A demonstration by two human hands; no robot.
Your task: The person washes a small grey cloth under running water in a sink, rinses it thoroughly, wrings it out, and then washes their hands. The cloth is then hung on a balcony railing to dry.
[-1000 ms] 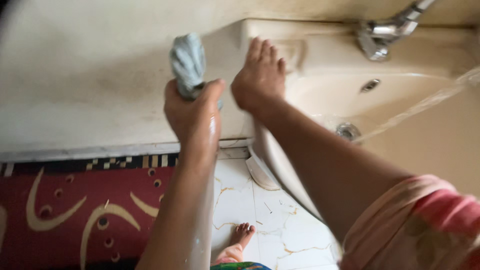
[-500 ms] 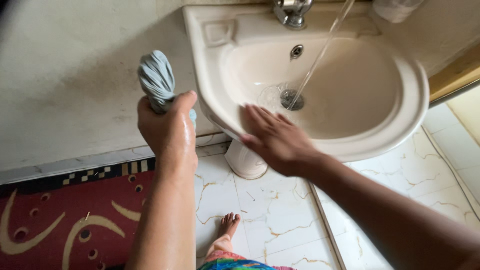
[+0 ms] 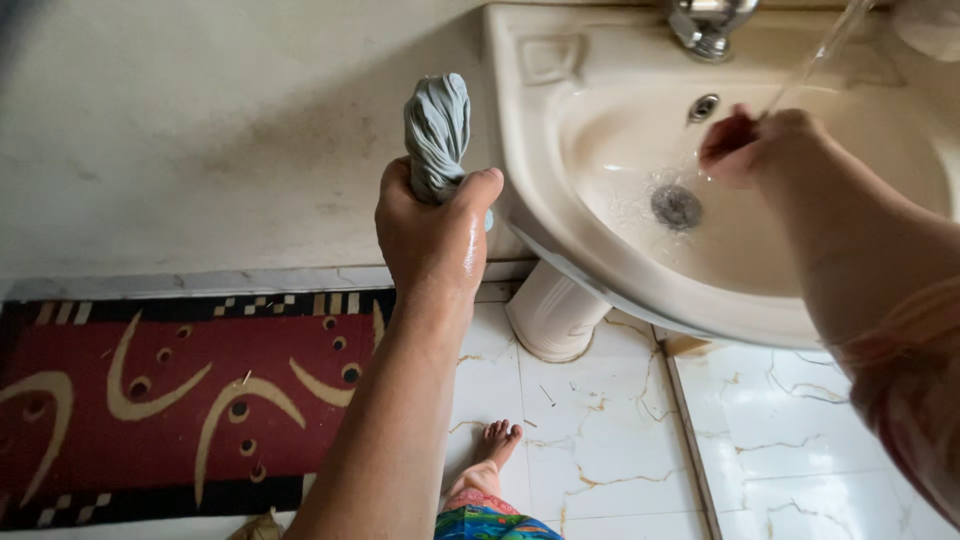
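My left hand (image 3: pixel 432 230) is wet and grips a twisted grey-blue cloth (image 3: pixel 437 128), held upright just left of the cream sink (image 3: pixel 560 215). My right hand (image 3: pixel 762 145) is inside the basin with its fingers cupped under the running water (image 3: pixel 828 45), above the metal drain (image 3: pixel 677 206). Nothing shows in the right hand. The chrome tap (image 3: pixel 708 22) sits at the back of the sink.
A red patterned mat (image 3: pixel 170 390) lies on the floor along the stained wall. White marbled floor tiles (image 3: pixel 600 450) surround the sink pedestal (image 3: pixel 552 312). My bare foot (image 3: pixel 494 448) stands on the tiles below.
My right hand left the sink's front rim and moved into the basin under the water stream. The left hand kept its grip on the cloth. The view shifted left.
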